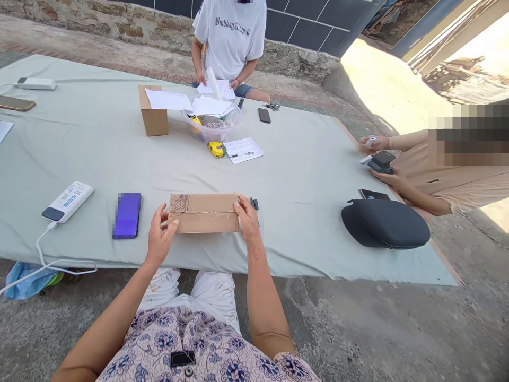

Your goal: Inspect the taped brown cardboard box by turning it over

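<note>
A closed brown cardboard box (207, 213) with dark scribbles on its upper left is held between my hands at the near side of the table. My left hand (159, 236) grips its left end, with the thumb on the front face. On the right end, my right hand (247, 216) has its fingers curled round the edge. Small dark items (254, 203) lie partly hidden behind my right hand. To the left of the box rests a phone (127, 216) with a purple screen.
A white power bank (68, 202) with a cable lies at left, a black case (385, 224) at right. Farther back are another cardboard box (156, 123), a plastic basket (217, 131) with papers, a yellow tape measure (216, 149) and a notebook (244, 149). Two people sit around the table.
</note>
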Tool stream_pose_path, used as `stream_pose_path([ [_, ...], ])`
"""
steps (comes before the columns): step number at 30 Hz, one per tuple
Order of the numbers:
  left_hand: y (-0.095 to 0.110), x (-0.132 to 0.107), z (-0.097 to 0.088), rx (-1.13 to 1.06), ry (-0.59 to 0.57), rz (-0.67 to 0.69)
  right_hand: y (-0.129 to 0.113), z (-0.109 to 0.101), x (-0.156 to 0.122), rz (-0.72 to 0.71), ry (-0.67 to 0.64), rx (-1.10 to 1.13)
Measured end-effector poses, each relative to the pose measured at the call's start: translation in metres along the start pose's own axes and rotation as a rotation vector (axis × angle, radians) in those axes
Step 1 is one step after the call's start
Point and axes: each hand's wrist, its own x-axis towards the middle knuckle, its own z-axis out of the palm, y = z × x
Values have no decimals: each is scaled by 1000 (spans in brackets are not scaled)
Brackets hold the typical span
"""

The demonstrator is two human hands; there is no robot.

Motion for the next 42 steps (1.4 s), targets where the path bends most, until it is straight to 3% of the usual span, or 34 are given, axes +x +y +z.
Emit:
stream_pose_path([
  [4, 12, 0, 6, 48, 40, 23, 12, 0, -11, -9, 42, 36],
  [8, 26, -3, 14, 51, 89, 141, 16, -5, -27, -26, 99, 55],
  [11, 42, -4, 15, 102, 158, 302, 21, -6, -39, -34, 82, 108],
  [15, 63, 4, 15, 259, 243, 622, 39, 6, -53, 56, -26, 98],
  [19, 69, 16, 25, 404, 107, 876, 63, 22, -60, 137, -134, -43],
  [23, 57, 21, 35, 450, -106, 982, 71, 20, -57, 160, -128, -130],
  [27, 45, 25, 36, 438, -188, 1030, 48, 8, -50, 126, 59, -108],
  [30, 42, 30, 34, 375, -215, 1043, 14, 10, -51, -40, 156, -14],
  [35, 42, 35, 33, 334, -234, 1046, -28, 41, -61, -262, 93, -229],
  [39, 38, 31, 35, 355, -200, 1003, -34, 68, -64, -356, 169, -370],
  [42, 36, 30, 37, 369, -188, 989, -34, 76, -61, -365, 218, -414],
])
